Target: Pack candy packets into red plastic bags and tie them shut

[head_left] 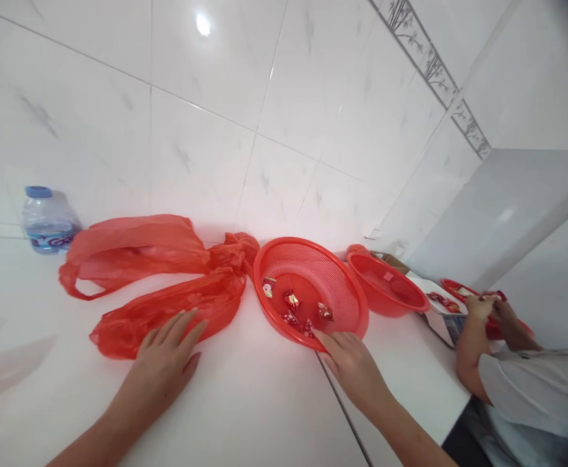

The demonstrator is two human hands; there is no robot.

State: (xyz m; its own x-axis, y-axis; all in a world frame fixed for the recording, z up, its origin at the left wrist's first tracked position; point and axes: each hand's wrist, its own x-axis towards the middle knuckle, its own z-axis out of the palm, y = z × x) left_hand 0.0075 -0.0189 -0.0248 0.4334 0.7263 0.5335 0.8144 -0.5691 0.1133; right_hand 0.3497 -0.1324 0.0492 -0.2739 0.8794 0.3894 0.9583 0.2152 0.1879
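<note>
My left hand (167, 360) lies flat on the white counter with its fingers spread, the fingertips touching the edge of a crumpled red plastic bag (162, 285). My right hand (349, 363) rests at the near rim of a red perforated basket (347, 292), its fingers reaching to the rim and partly hidden by it. Inside the basket lie several small wrapped candies (296, 308) in red and gold.
A second red basket (386, 285) stands right of the first. A water bottle (45, 220) stands at the tiled wall on the left. On the right another person's hands (488, 314) work over a tray of candies (452, 298).
</note>
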